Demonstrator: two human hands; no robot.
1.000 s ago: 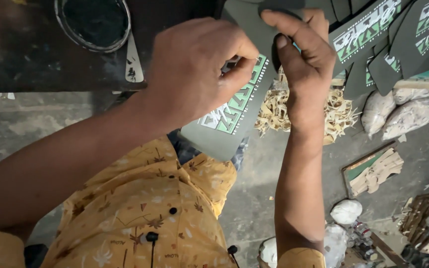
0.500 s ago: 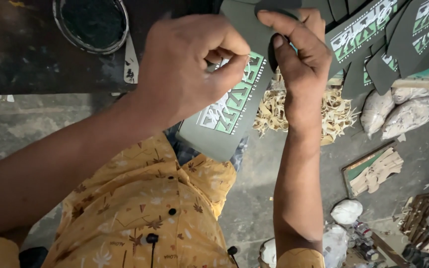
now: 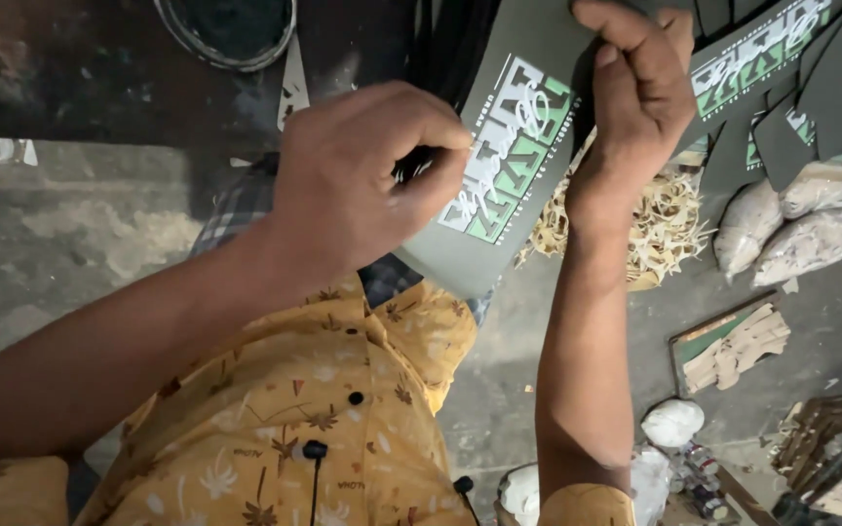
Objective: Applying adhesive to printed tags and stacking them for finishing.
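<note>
A dark grey printed sheet (image 3: 514,146) with a green and white design hangs tilted in front of me. My left hand (image 3: 363,180) grips its lower left edge, thumb and fingers pinched on it. Higher up, my right hand (image 3: 635,93) curls over the sheet's upper right part and holds it. More grey printed pieces (image 3: 791,78) of the same kind lie overlapped at the top right. My yellow patterned shirt (image 3: 285,419) fills the lower left.
A round dark bowl (image 3: 226,29) sits at the top on a dark surface. On the concrete floor lie a pile of pale shavings (image 3: 655,224), filled clear bags (image 3: 791,234), a framed board with cut pieces (image 3: 733,351) and white lumps (image 3: 672,424).
My left hand has shifted along the sheet's edge, and the sheet has swung so that more of its printed design shows. My right hand keeps its hold near the top.
</note>
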